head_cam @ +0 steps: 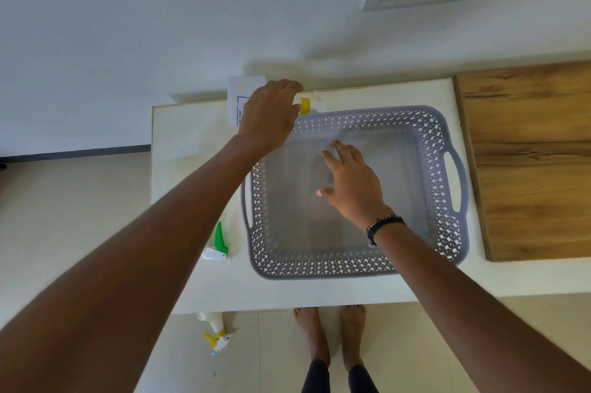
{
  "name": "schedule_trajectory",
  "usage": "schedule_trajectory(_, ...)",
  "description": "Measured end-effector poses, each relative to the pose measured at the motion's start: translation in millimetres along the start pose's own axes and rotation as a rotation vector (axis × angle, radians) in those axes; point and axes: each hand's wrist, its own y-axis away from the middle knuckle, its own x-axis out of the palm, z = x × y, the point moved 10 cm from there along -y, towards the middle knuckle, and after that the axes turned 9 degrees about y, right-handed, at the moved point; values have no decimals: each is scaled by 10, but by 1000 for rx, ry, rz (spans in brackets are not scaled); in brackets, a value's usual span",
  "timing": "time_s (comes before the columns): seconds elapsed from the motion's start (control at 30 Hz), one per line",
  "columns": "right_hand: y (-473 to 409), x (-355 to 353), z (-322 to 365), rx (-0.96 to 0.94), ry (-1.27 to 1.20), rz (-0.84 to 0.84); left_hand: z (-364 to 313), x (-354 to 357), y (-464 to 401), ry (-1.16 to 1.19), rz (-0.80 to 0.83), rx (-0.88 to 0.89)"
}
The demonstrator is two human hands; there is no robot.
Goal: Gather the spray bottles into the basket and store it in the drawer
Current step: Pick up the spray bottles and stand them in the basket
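A grey lattice-walled basket (447,133) with side handles sits on the white table (192,143), nothing in it. At the table's far edge lies a white spray bottle with a yellow collar (305,105), and my left hand (271,114) is closed over its middle. My right hand (350,181) hovers open above the basket's inside, fingers spread. A second spray bottle with a green trigger (219,242) stands left of the basket near the front. A third one with a yellow trigger (216,333) hangs off the table's front edge over the floor.
A wooden-topped surface (527,162) adjoins the table on the right. The wall runs behind the table. My bare feet (329,325) stand on the pale tiled floor at the table's front edge.
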Motion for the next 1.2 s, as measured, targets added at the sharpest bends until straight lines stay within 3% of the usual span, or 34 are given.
schedule_trajectory(0.13,-40,59,-30,13,-51,-2,77,139,-190,-61,63,-20)
schedule_trajectory(0.4,-63,51,-38,17,-124,-54,176,474,-493,-429,300,56)
schedule_trajectory(0.57,-73,53,-51,28,-143,-60,180,419,-451,-510,250,126)
schedule_trajectory(0.8,-19,-312,20,17,-303,-207,-160,-395,-133,-220,-11,177)
schedule_trajectory(0.97,6,-690,7,37,-792,-335,-697,-825,114,241,-89,240)
schedule_trajectory(1.07,158,-930,-140,25,-1034,-472,-853,-716,192,574,-55,186)
schedule_trajectory(1.2,449,-939,-477,61,-947,-572,-919,-219,304,982,-39,48)
